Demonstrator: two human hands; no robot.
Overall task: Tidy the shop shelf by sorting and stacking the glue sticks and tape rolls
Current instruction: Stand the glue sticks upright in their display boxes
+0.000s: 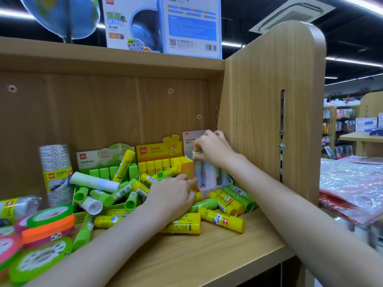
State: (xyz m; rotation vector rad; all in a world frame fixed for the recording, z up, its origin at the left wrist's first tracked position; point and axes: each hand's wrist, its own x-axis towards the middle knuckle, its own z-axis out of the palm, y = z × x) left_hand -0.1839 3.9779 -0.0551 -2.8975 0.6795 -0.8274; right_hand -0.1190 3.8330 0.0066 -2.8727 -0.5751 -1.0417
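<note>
Yellow glue sticks (221, 220) and green glue sticks (101, 197) lie scattered on the wooden shelf (207, 253). At the back stand a green display box (97, 160), a yellow display box (159, 155) and a pale display box (209, 189) holding pastel glue sticks. My right hand (213, 150) pinches the green cap of a pastel glue stick (196, 160) standing in the pale box. My left hand (172, 195) rests among the loose sticks, its fingers on the orange front corner of the yellow box. Green, orange and pink tape rolls (47, 224) are stacked at the left.
A tall stack of clear tape rolls (56, 170) stands at the back left. The shelf's side panel (269, 112) rises just right of the pale box. A globe and its box (161, 23) sit on the shelf above. Red plastic-wrapped goods (352, 183) lie to the right.
</note>
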